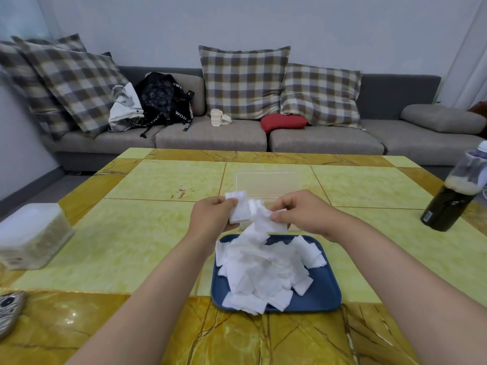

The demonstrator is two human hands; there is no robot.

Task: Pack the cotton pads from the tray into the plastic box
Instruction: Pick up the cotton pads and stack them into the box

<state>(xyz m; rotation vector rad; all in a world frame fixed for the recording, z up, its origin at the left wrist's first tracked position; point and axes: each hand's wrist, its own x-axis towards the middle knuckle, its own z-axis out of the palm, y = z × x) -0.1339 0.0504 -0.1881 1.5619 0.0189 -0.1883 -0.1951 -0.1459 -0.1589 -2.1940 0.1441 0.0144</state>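
Up close, gripping a small stack of cotton pads (238, 210) in the curled fingers (227, 204) of the left hand (210, 217), thumb across the near face, stack tilted and raised above the bench. Pinching a single loose cotton pad (270, 223) between thumb and curled fingers (279, 206) of the right hand (303, 212), just beside the stack, lower part drooping toward the heap; touching it or not, cannot tell. Directly below both hands, a heap of cotton pads (263, 270), white and jumbled, piled on a blue tray (325, 293) with rounded corners, some pads lapping over its left and near rims. Just beyond the hands, a clear plastic box (266, 184), lying on the bench, near edge hidden behind hands and pads; contents not discernible. Under everything, a yellow-green and amber tiled bench (147, 241). Out to the left, a white-lidded container (29, 233) near the bench edge, and a patterned object (10, 309) cut off at the lower left corner, too little shown to name. Out to the right, a dark bottle (453, 198) with a foamy layer above the liquid, well apart from the tray. Farther back, a grey sofa (210, 135) with plaid cushions (242, 80), a black backpack (163, 98), a white tote bag (125, 106), a small red cushion (283, 122).
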